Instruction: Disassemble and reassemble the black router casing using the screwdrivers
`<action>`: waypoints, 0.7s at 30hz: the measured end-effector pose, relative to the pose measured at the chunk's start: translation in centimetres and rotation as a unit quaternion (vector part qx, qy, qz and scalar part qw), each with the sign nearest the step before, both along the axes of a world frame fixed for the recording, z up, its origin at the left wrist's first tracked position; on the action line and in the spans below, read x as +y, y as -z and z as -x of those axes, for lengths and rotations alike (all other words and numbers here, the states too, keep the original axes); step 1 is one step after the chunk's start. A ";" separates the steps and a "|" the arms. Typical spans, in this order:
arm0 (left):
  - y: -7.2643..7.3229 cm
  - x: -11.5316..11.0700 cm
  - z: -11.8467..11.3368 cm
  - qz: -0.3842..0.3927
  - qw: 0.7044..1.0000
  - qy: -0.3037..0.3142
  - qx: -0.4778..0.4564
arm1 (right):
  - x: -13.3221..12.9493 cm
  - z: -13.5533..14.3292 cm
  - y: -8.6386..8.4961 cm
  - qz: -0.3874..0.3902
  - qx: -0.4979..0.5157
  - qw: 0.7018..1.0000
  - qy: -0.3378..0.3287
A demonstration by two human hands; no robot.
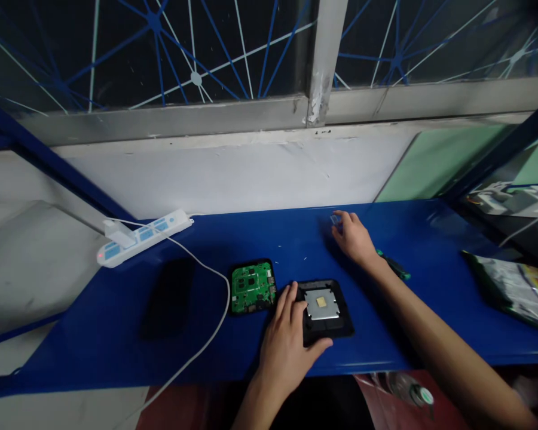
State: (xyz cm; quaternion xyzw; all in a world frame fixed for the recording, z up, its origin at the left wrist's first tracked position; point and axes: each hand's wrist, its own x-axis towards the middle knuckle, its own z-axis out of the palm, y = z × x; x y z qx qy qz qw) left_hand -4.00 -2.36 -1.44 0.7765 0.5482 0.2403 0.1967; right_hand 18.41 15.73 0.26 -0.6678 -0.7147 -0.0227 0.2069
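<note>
My left hand [286,337] holds a black plastic cover [343,329] by its left and near edges, fingers stretched along one side and thumb at the near edge. A silver metal plate [314,309] with a small tan square pad [321,302] sits in that cover. To its left lies a green circuit board [251,285] in a black housing. Farther back, my right hand [353,237] is closed at thumb and forefinger around a small clear piece [335,220], low over the blue table. Its exact kind is too small to make out.
A white power strip [147,237] with a plug stands back left; its white cable [215,325] crosses the table [206,364]. A dark flat object [168,298] lies left. A green-handled tool [397,266] is beside my right forearm, and a shiny packet [511,289] lies far right.
</note>
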 end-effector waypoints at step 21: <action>-0.3 -0.1 -0.2 0.011 0.999 -0.018 0.028 | -0.8 -5.0 -0.8 -0.099 -0.044 0.993 0.057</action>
